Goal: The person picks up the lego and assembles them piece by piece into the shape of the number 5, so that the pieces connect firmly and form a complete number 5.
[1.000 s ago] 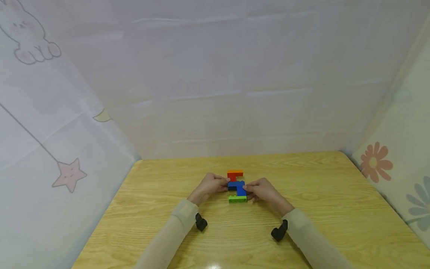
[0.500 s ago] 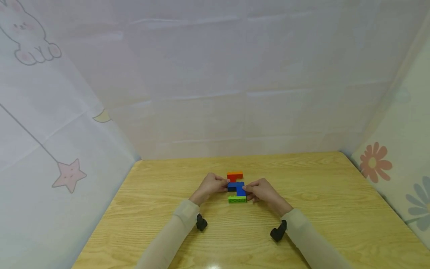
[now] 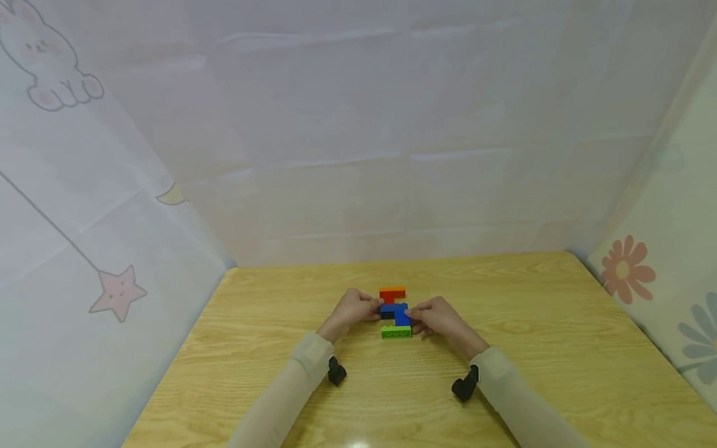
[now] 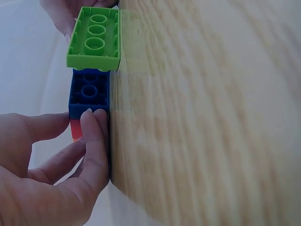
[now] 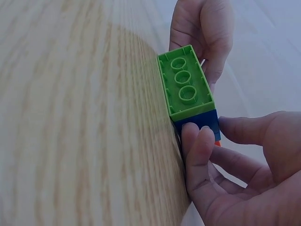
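An assembly of toy building bricks lies on its side on the table, between both hands. From far to near come an orange brick [image 3: 396, 290], a red brick [image 3: 387, 298], a blue brick [image 3: 388, 308], a second blue brick [image 3: 402, 319] and a green brick [image 3: 396, 333]. My left hand [image 3: 353, 308] pinches the farther blue brick at its left end. On the other side my right hand [image 3: 441, 318] grips the nearer blue brick, thumb on top. Both wrist views show the hollow underside of the green brick [image 4: 96, 37]; fingers partly hide the blue and red bricks there.
The wood-grain table [image 3: 269, 298] extends around the bricks and under both forearms. A pale cloth wall [image 3: 403, 155] rises behind its far edge, with printed cloth on the left and right. A small black wrist camera [image 3: 464, 387] hangs from the right sleeve.
The far orange and red end sits slightly lower in the head view than one second ago, a little toward me. Both hands keep their grip and barely move.
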### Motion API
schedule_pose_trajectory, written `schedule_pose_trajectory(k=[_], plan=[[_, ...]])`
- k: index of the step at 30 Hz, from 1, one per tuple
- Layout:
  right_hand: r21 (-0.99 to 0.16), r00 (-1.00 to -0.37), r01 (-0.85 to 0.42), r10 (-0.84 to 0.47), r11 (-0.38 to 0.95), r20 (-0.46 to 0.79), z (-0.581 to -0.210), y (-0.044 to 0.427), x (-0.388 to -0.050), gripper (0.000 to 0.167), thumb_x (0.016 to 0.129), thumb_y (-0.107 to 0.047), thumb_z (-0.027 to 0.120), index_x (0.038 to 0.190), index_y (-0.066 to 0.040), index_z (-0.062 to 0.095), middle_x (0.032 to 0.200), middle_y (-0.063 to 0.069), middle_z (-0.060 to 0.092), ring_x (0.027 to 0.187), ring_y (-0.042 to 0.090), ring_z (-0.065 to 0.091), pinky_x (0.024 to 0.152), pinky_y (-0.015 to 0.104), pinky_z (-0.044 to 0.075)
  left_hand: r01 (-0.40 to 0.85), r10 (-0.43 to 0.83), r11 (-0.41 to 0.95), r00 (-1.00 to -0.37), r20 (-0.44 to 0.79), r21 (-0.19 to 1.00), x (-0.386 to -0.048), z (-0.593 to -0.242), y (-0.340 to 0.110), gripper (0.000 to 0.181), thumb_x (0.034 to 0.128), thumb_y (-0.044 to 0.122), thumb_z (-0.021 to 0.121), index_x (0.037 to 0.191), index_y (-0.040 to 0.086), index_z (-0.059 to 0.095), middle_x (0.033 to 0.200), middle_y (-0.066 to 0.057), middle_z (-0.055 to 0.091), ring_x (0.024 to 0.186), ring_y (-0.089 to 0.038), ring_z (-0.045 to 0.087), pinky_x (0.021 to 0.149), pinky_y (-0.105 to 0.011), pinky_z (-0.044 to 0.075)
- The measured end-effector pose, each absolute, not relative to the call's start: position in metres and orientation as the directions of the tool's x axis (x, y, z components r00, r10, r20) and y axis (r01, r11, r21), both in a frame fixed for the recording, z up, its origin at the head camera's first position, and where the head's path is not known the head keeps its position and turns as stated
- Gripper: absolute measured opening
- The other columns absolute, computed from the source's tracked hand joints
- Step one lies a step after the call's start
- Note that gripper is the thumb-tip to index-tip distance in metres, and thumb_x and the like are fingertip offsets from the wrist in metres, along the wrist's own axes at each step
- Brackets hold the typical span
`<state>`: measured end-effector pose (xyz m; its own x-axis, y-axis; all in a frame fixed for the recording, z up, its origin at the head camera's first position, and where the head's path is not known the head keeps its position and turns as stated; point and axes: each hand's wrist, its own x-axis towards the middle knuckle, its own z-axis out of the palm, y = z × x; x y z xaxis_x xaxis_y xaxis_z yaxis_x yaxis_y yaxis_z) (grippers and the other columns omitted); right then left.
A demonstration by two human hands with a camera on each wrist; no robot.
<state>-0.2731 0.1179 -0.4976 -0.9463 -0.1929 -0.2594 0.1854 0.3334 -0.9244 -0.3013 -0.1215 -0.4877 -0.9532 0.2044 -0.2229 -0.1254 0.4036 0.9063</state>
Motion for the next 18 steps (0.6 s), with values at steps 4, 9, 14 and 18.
schedule_pose_trajectory(k=[4, 9, 14, 18], plan=[[-0.925, -0.942, 0.191, -0.204, 0.329, -0.267, -0.497, 0.117, -0.274, 0.027, 0.104, -0.022, 0.068, 0.116, 0.000, 0.079, 0.091, 0.012, 0.077, 0.071, 0.017, 0.070, 0.063, 0.027, 0.060, -0.112, 0.208, 0.417, -0.954, -0.215, 0.902, -0.301, -0.487, -0.123, 0.032, 0.1039, 0.023, 0.068, 0.117, -0.004, 0.078, 0.119, -0.021, 0.077, 0.093, -0.022, 0.080, 0.085, -0.033, 0.065], [-0.926, -0.941, 0.174, -0.221, 0.334, -0.257, -0.495, 0.122, -0.274, 0.028, 0.105, -0.022, 0.065, 0.116, 0.000, 0.078, 0.095, 0.013, 0.077, 0.076, 0.018, 0.071, 0.066, 0.029, 0.062, -0.088, 0.244, 0.417, -0.948, -0.204, 0.905, -0.299, -0.484, -0.129, 0.034, 0.1057, 0.023, 0.064, 0.120, -0.005, 0.076, 0.117, -0.021, 0.078, 0.098, -0.025, 0.079, 0.088, -0.036, 0.065], [-0.918, -0.950, 0.137, -0.214, 0.372, -0.229, -0.490, 0.130, -0.276, 0.036, 0.107, -0.031, 0.063, 0.117, 0.001, 0.076, 0.101, 0.014, 0.078, 0.081, 0.020, 0.073, 0.071, 0.031, 0.063, -0.011, 0.275, 0.463, -0.949, -0.155, 0.886, -0.298, -0.477, -0.141, 0.033, 0.1064, 0.020, 0.060, 0.123, -0.003, 0.076, 0.123, -0.018, 0.077, 0.101, -0.027, 0.076, 0.089, -0.037, 0.065], [-0.907, -0.960, 0.125, -0.183, 0.403, -0.214, -0.485, 0.136, -0.279, 0.050, 0.106, -0.043, 0.061, 0.124, 0.002, 0.073, 0.106, 0.015, 0.078, 0.089, 0.021, 0.075, 0.077, 0.034, 0.064, 0.054, 0.275, 0.526, -0.955, -0.110, 0.849, -0.296, -0.470, -0.151, 0.034, 0.1069, 0.022, 0.060, 0.126, -0.001, 0.075, 0.122, -0.019, 0.076, 0.097, -0.031, 0.074, 0.083, -0.040, 0.064]])
